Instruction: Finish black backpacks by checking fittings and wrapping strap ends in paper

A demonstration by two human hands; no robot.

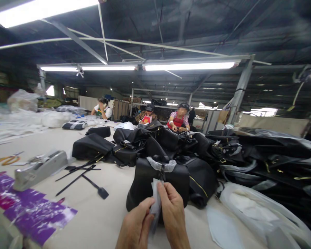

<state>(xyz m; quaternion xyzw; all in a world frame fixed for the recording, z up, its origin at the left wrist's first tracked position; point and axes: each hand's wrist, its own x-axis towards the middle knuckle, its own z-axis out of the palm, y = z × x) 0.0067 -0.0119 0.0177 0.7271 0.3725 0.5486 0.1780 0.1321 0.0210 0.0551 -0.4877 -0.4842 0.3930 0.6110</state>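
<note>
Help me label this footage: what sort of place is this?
Probably a bag workshop or factory: black bags lie heaped on a big worktable, with people beyond them.

Bottom edge is cutting off left hand (137, 223) and right hand (173, 211); they're hiding parts of strip (157, 200) and bag (147, 173) beyond. Strip's lower end is looking blurred. Left of hands, frame is cropping film (37, 212).

Left grip (140, 221) and right grip (172, 209) pinch (right higher).
</note>
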